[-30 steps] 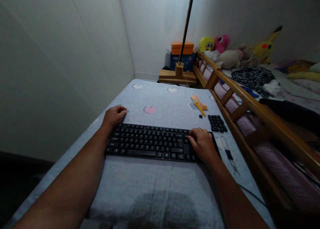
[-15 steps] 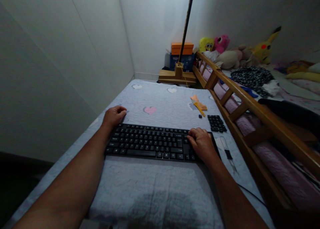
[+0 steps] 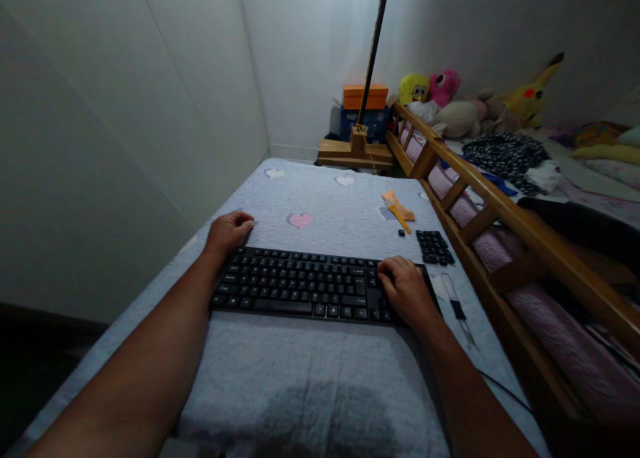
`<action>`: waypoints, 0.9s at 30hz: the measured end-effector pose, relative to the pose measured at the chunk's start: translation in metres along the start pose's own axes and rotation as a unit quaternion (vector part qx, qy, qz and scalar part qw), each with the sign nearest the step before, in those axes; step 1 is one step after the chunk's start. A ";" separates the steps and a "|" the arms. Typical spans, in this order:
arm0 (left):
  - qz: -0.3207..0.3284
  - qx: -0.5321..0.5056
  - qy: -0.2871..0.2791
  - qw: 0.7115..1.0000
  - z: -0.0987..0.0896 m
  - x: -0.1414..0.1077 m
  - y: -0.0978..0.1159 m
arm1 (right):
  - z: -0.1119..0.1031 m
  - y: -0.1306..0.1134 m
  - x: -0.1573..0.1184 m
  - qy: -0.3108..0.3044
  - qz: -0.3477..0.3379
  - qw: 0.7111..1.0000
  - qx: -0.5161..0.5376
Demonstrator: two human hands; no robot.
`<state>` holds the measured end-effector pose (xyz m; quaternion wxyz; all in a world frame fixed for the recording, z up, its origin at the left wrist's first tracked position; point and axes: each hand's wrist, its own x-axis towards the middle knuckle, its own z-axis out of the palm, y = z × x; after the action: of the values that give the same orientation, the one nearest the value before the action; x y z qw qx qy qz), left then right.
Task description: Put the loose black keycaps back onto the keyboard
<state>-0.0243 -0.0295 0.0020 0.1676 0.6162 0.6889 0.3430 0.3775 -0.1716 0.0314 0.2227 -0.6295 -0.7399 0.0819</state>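
A pale blue, heart-patterned cover (image 3: 325, 201) lay before you, bearing a black keyboard (image 3: 300, 281), loose keycaps (image 3: 435, 247), a yellow-handled brush (image 3: 401, 220), an orange cloth (image 3: 409, 214) and a wire tool (image 3: 456, 309).

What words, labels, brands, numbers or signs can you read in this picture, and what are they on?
None can be read with certainty.
Keyboard: pale marks on the keys, too small to read; the right hand hides some of its right end.
Loose black keys: any marks are too small to read.
Blue box: pale print, too blurred to read.
Orange box: no lettering can be made out.
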 end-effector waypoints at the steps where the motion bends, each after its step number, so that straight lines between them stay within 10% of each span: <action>1: 0.002 -0.001 0.000 1.000 0.000 0.000 -0.001 | 0.000 0.000 0.000 -0.001 0.000 1.000 0.002; 27: 0.009 -0.015 0.001 1.000 0.003 0.003 -0.005 | -0.004 0.003 0.001 0.026 -0.028 0.992 0.123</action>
<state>-0.0267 -0.0262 -0.0026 0.1731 0.6192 0.6784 0.3556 0.3823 -0.1706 0.0340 0.3198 -0.5780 -0.7357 0.1494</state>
